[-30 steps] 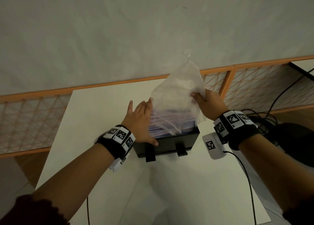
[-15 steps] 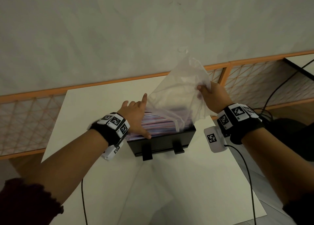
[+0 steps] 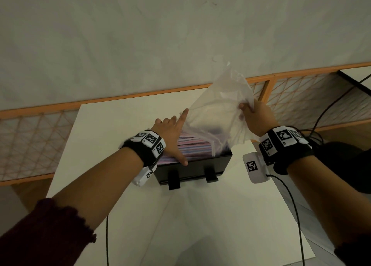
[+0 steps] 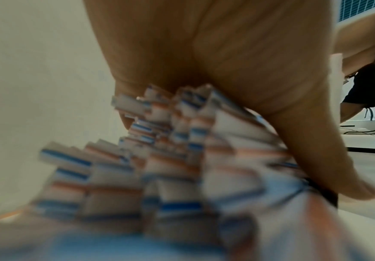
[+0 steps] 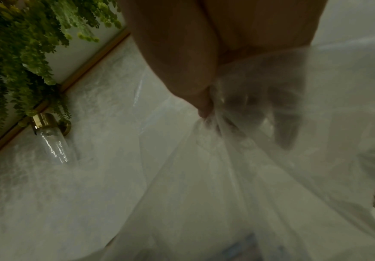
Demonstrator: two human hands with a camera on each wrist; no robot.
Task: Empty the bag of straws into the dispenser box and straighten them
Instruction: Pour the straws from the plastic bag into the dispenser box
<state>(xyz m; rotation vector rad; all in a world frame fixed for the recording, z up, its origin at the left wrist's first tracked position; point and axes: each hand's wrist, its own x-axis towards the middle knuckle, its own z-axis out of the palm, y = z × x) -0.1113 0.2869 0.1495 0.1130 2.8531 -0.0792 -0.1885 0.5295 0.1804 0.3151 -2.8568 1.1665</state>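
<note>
A black dispenser box (image 3: pixel 192 168) stands on the white table (image 3: pixel 112 129), heaped with paper-wrapped straws (image 3: pixel 192 146) striped pink and blue. My left hand (image 3: pixel 172 133) lies flat against the left ends of the straws (image 4: pixel 159 141), fingers straight, thumb down on the box's front rim. My right hand (image 3: pixel 255 117) grips the upper right part of the clear plastic bag (image 3: pixel 220 109) and holds it raised and tilted over the box. The bag's mouth hangs into the box's right end. Through the film (image 5: pixel 204 176) my curled fingers (image 5: pixel 282 120) show dimly.
An orange-framed lattice rail (image 3: pixel 301 97) runs behind the table below a pale wall. Black cables and dark gear (image 3: pixel 341 151) lie at the right. The near half of the table is bare. A plant (image 5: pixel 25 44) and a brass wall lamp (image 5: pixel 48 134) appear in the right wrist view.
My right hand has lifted the bag up and to the right, baring more of the straws. My left hand has stayed against the straws' left ends, its index finger now stretched out.
</note>
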